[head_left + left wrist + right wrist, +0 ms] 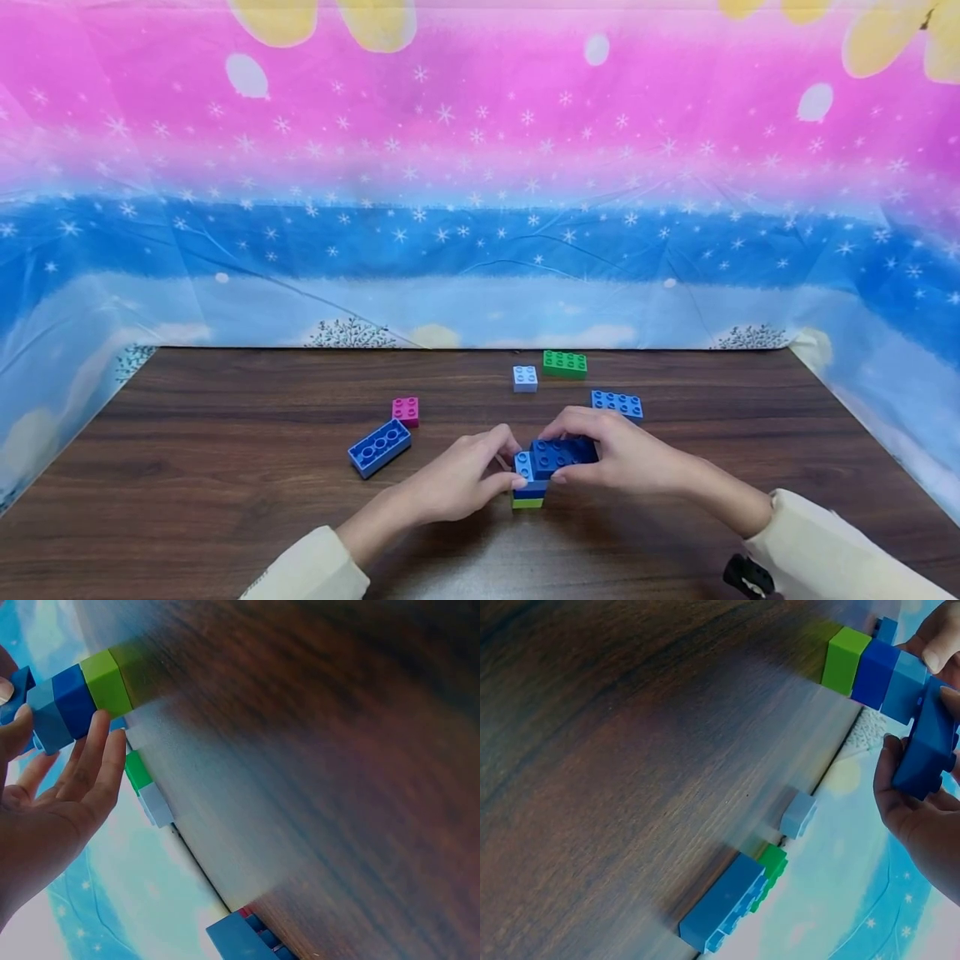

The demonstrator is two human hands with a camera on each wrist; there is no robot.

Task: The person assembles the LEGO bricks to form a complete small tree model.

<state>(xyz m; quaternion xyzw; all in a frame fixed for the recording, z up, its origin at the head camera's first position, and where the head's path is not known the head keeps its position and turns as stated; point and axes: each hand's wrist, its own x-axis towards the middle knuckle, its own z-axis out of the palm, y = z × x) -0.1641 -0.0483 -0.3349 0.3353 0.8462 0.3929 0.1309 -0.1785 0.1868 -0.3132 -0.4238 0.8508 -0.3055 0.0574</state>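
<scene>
A short stack of glossy plastic toy bricks (528,493) is set upright on the dark wood-grained table (225,467), just right of its middle and well apart from its far edge. In it, a lime-green brick (845,660) is topped by a dark blue brick (874,673) and then by a light blue brick (904,686). The stack is steadied by the left hand (468,479), its thumb and fingers brought against opposite sides near the top. A long, dark blue, studded brick (546,460) is clamped between the thumb and fingers of the right hand (626,454); the right part of the light blue brick is covered by it, two studs are left bare, and its other end overhangs toward the table's right edge. Whether it is fully seated cannot be told.

For a sound joint, the long brick should be kept level and square, and pressure should be put straight down over the overlap. If the overhanging end were pressed instead, the stack could probably be tipped, so the lower bricks are best kept braced.
</scene>
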